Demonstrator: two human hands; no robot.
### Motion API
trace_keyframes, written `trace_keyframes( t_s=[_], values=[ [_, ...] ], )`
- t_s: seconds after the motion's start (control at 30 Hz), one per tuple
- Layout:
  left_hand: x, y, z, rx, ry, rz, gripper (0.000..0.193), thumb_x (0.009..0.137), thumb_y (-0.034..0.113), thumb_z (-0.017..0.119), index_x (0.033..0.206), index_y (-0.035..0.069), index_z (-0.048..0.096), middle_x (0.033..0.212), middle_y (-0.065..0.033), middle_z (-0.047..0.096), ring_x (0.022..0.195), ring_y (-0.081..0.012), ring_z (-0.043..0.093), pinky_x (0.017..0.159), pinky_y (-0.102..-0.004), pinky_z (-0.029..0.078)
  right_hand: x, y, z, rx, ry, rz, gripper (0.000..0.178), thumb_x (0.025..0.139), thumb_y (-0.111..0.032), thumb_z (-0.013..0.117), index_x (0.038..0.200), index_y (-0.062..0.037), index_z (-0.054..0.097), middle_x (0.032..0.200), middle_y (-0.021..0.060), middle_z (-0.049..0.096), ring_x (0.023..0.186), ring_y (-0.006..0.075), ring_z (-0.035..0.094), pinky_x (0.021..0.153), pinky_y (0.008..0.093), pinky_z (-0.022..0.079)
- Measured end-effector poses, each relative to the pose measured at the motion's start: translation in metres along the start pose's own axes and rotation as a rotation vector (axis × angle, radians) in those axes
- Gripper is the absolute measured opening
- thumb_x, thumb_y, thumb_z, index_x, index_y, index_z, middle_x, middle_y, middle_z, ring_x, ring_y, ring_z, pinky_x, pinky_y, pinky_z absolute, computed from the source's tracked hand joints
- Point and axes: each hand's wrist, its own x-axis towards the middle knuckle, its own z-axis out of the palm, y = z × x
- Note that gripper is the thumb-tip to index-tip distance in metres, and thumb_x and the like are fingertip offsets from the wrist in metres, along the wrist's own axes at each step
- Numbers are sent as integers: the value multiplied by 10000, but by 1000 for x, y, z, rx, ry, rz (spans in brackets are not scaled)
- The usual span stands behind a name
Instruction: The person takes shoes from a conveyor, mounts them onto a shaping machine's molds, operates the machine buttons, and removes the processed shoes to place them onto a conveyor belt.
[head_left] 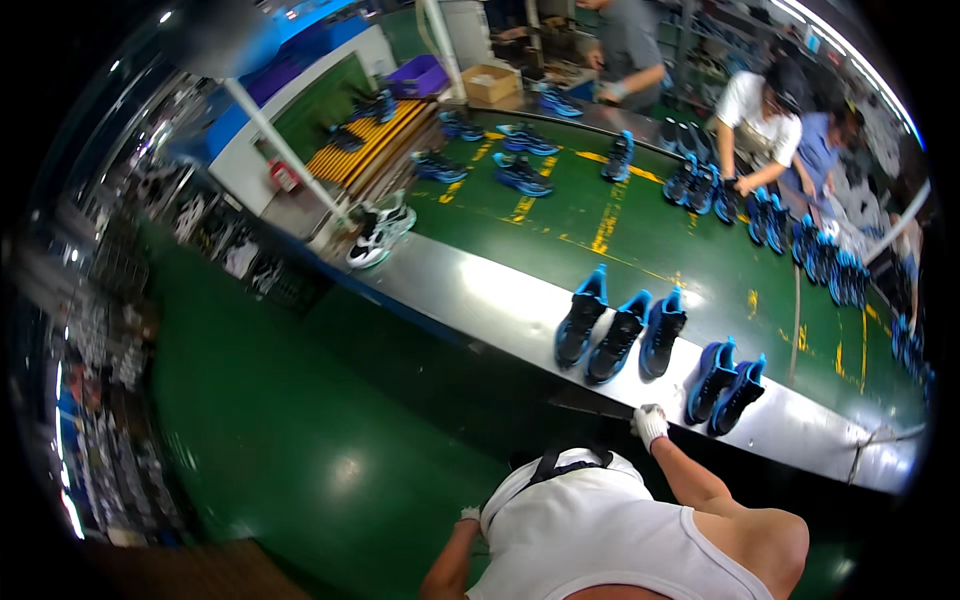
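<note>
My right hand, in a white glove, is at the near edge of a shiny metal ledge, its fingers curled at the rim. Just beyond it stand black and blue sports shoes: a group of three, with one middle shoe, and to their right a pair, including a dark shoe. These shoes are apart from the hand. My left hand, also gloved in white, hangs low by my hip; its fingers are mostly hidden.
Beyond the ledge runs a green conveyor belt with yellow marks and several more shoes. White and black shoes sit at the ledge's left end, near a yellow roller rack. Co-workers handle shoes across the belt. A fire extinguisher stands left.
</note>
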Motion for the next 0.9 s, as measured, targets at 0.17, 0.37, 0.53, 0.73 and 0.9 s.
trace_keyframes(
  t_s=[0.17,0.37,0.53,0.73,0.9],
  values=[
    [-10,-48,42,-377,105,-65,767,886,563,643,1544,224,441,1587,-137,442,1445,-364,431,1168,-535,379,-20,34,40,-715,-183,-121,450,831,-355,701,1175,-65,733,1171,185,734,1128,345,695,991,420,555],
    [-39,-56,83,-1393,-9,-347,855,966,674,516,1524,30,460,1504,-181,531,1304,-402,560,1059,-511,473,22,77,121,-1268,-404,-346,450,834,-332,638,1122,-1,735,1212,220,712,1152,358,685,969,439,565],
    [-65,-116,125,-836,109,-241,789,955,668,530,1442,47,533,1425,-170,605,1268,-399,593,1026,-508,494,-72,-41,233,-1326,-675,-389,475,895,-384,594,1147,-2,722,1171,221,712,1190,338,671,1009,415,544],
    [-92,-206,101,-797,308,-246,593,959,569,557,1371,141,549,1396,-133,623,1268,-370,598,1010,-487,499,-98,-103,313,-1210,-581,-166,580,912,-390,601,1352,-15,628,1389,199,628,1256,309,645,1002,443,566],
    [-69,-277,51,-316,408,-47,507,991,410,563,1437,175,514,1381,-137,613,1267,-350,593,1004,-479,484,-113,-151,432,-1149,-666,-134,549,870,-290,626,1346,-16,632,1292,199,685,1150,323,703,920,443,607]
  ],
)
